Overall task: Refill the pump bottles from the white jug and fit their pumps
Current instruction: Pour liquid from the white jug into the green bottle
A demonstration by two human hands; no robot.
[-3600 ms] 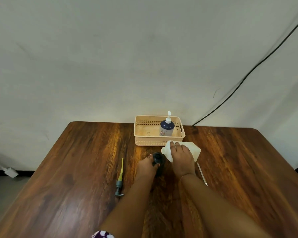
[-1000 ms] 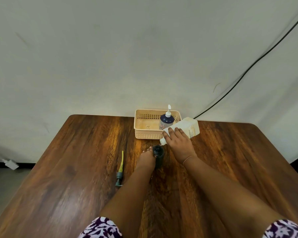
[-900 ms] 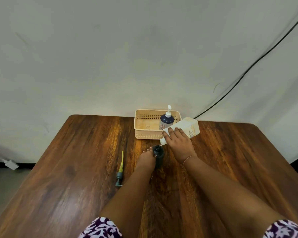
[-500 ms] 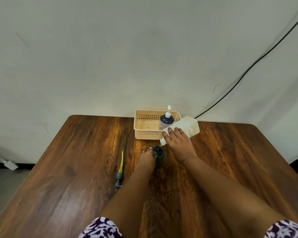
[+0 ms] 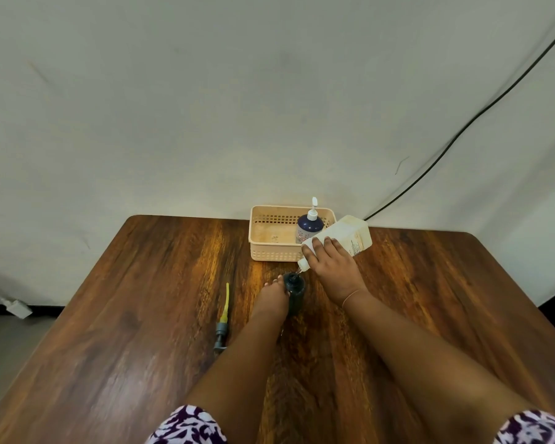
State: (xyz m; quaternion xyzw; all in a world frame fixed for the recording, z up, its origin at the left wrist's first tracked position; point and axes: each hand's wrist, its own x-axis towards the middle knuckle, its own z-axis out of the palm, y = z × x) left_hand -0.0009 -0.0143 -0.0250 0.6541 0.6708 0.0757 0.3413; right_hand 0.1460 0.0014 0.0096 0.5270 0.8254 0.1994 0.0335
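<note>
Liquid is being poured, by the look of it: the white jug is tipped steeply, base raised toward the wall and spout lowered to just above the open neck of the dark bottle, which stands upright near the middle of the desk. Whether a stream is actually running between spout and neck is too fine to make out.

The right hand is wrapped over the jug's shoulder close to the spout, fingers closed across its top face; gripping that near the outlet probably gives finer control of the tilt over such a narrow opening. The left hand is curled around the dark bottle's side, holding it, most likely to keep it from tipping or sliding if the spout bumps it.

Just left of that hand lies the loose pump, flat on the wood with its yellowish dip tube pointing away from the person. It sits within easy reach, presumably waiting to be screwed on once the bottle is full.

Farther back, against the wall, a beige basket holds a blue pump bottle with its white pump already fitted, so that one appears finished. A black cable runs diagonally down the wall behind the desk's right corner.
</note>
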